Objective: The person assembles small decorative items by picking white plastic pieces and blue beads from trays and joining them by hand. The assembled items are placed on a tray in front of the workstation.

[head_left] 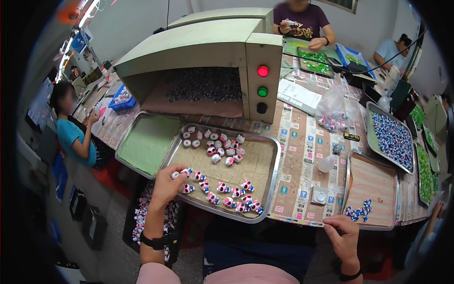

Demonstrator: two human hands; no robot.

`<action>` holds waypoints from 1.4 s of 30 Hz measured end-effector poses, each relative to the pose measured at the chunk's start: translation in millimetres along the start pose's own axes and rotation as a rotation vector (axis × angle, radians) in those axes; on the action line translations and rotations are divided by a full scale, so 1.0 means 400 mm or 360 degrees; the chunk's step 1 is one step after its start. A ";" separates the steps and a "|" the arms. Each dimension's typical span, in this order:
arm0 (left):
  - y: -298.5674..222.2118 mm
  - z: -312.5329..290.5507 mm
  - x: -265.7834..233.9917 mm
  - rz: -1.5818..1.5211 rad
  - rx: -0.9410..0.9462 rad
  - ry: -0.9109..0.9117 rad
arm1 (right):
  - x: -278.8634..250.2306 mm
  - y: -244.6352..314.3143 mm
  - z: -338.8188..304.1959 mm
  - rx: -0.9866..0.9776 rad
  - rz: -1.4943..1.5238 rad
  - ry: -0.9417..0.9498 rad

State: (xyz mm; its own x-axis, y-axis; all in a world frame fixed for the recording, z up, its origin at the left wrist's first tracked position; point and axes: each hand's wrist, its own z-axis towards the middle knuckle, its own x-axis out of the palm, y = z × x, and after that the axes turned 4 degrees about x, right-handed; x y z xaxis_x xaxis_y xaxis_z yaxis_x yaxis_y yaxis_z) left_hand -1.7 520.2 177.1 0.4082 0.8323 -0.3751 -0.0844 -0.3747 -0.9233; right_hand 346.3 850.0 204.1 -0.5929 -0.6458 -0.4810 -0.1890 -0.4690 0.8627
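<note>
Over the steel tray's (255, 163) left side, the left hand (168, 187) pinches a small white piece (175, 175) near pink-and-white figures (224, 187), while the right hand (343, 236) hovers beside a reddish tray (373, 182) holding blue pieces (364, 211), its grip impossible to tell. Beyond, a bulky machine (194, 47) hides part of the print-covered table (295, 184); around the room are a person in turquoise (71, 137) and another in dark purple (302, 23).

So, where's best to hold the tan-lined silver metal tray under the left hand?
Probably take the tan-lined tray by its raised rim, at the near edge and right side, coming from the near right: a green-lined metal tray crowds its left. Keep it level; pink, white and blue figures look loose inside.
</note>
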 end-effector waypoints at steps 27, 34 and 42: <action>-0.161 -0.225 0.370 -0.1395 -0.0651 0.1270 | -0.252 -0.224 0.092 0.0204 -0.1278 -0.0437; -0.147 -0.260 0.444 -0.1554 -0.0796 0.1415 | -0.248 -0.245 0.116 0.0435 -0.1323 -0.0241; -0.157 -0.276 0.466 -0.1619 -0.0885 0.1384 | -0.233 -0.274 0.114 0.0201 -0.1045 -0.0303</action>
State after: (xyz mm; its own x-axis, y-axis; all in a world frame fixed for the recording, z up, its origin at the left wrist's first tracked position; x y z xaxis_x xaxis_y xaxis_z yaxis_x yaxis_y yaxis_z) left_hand 180.1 653.8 174.3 0.5045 0.3990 0.7656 0.8475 -0.0595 -0.5275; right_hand 386.5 989.0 161.6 -0.4494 -0.1301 -0.8838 -0.6382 -0.6455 0.4196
